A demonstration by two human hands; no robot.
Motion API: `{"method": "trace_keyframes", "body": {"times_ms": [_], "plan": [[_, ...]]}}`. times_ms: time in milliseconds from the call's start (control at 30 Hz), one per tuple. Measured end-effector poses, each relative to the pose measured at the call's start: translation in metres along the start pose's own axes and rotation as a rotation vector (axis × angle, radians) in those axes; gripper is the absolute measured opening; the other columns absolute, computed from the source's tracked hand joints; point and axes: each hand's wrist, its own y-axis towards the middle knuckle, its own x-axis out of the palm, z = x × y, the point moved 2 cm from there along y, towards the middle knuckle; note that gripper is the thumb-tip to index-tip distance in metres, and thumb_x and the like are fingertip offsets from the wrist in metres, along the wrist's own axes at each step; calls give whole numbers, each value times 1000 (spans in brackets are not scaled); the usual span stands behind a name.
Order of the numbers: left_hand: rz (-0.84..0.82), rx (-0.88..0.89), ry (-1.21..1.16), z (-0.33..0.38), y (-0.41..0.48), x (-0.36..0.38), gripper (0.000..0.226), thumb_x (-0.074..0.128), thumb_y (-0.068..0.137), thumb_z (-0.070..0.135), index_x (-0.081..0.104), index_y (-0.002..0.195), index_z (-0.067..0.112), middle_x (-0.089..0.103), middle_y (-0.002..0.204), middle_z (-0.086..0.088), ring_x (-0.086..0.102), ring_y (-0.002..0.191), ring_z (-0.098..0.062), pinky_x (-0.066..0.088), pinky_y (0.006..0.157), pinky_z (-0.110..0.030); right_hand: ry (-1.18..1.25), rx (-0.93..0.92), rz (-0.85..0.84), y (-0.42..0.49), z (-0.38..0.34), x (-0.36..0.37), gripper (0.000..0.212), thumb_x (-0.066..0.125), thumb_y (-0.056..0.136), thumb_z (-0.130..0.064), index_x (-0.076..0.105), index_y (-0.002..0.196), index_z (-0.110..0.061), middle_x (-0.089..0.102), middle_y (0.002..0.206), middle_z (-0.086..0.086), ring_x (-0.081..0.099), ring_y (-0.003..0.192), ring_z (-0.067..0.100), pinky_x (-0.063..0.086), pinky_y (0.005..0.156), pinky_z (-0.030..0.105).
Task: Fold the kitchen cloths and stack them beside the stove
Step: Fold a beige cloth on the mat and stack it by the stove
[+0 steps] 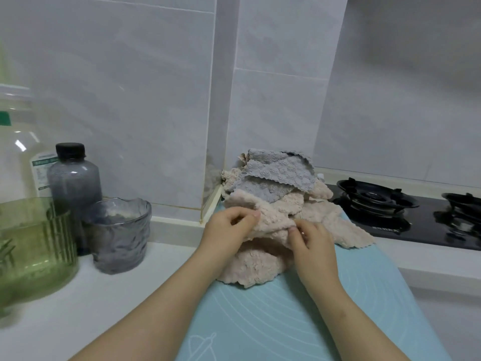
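A loose heap of fluffy pink kitchen cloths (260,264) lies on a light blue mat (299,321), with a grey cloth (278,175) draped over its top at the back. My left hand (229,229) pinches the edge of one pink cloth on the heap's left side. My right hand (309,239) pinches the same cloth's edge a little to the right. The black gas stove (406,220) sits just right of the heap.
On the white counter at the left stand a green glass jar (33,251), a smoky grey tumbler (119,235), a dark bottle with a black cap (74,178) and a large clear bottle (18,142). A tiled wall corner rises behind the heap.
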Motion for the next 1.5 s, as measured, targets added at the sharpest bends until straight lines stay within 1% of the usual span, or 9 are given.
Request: {"method": "trace_keyframes", "body": {"times_ms": [233, 367, 467, 567, 867, 1033, 1133, 1367, 1500], "plan": [[-5, -1, 234, -6, 1, -1, 26, 58, 87, 18, 56, 102, 39, 57, 108, 7, 55, 96, -12, 42, 71, -24, 625, 416, 168, 5, -1, -17, 34, 37, 89, -5, 29, 59, -18, 29, 61, -2, 25, 58, 15, 20, 56, 30], [-281, -82, 81, -13, -5, 12, 24, 69, 79, 9, 59, 101, 13, 69, 88, 3, 61, 73, 6, 44, 59, -6, 668, 539, -50, 6, -5, -9, 44, 42, 92, -37, 43, 52, -19, 47, 58, -2, 43, 61, 17, 34, 61, 31], [-306, -347, -260, -20, -1, 11, 22, 72, 66, 13, 67, 85, 3, 69, 99, -21, 65, 84, -17, 54, 72, -22, 348, 335, -263, -2, -9, -4, 31, 52, 87, -50, 59, 83, -21, 61, 83, -4, 58, 82, 16, 46, 79, 36], [-157, -141, -77, -14, 4, 7, 12, 62, 79, 0, 70, 82, 8, 67, 89, -10, 61, 83, -22, 53, 74, -24, 308, 279, -360, -5, -6, -2, 36, 64, 81, -46, 53, 110, -29, 58, 104, -9, 57, 97, 12, 48, 86, 34], [194, 221, -38, 7, 2, -15, 45, 66, 69, -18, 66, 65, 27, 62, 76, 6, 57, 67, -5, 47, 62, -14, 739, 347, 202, 10, -1, -25, 17, 53, 93, -13, 51, 80, -24, 55, 78, 0, 50, 72, 14, 42, 68, 26], [-85, 101, 36, 19, -13, -7, 46, 46, 80, -18, 63, 52, 13, 61, 51, 8, 54, 51, 5, 41, 55, -9, 396, 498, 218, 12, 19, -23, 25, 50, 86, -6, 42, 107, -17, 49, 111, 4, 50, 92, 20, 41, 74, 33], [-266, -218, 20, 16, -19, 4, 40, 41, 95, 36, 59, 65, 16, 54, 49, 2, 49, 46, -12, 38, 48, -21, 286, 480, 215, 12, 18, -25, 27, 52, 88, -19, 43, 114, -19, 45, 125, 6, 45, 115, 27, 39, 94, 42], [-176, 75, 780, -8, -2, -9, 18, 48, 94, 26, 65, 102, 29, 60, 108, 6, 55, 100, -13, 44, 90, -30, -201, 315, -339, 1, 8, -4, 62, 62, 76, -51, 38, 131, -35, 48, 133, -3, 41, 124, 25, 32, 99, 40], [-233, 56, 841, -12, -6, -1, 20, 48, 94, 25, 64, 105, 28, 65, 102, 7, 57, 90, -13, 45, 79, -26, -306, 257, -433, -1, 6, -2, 30, 59, 80, -34, 53, 110, -35, 59, 117, -5, 45, 115, 23, 34, 90, 35]]}}
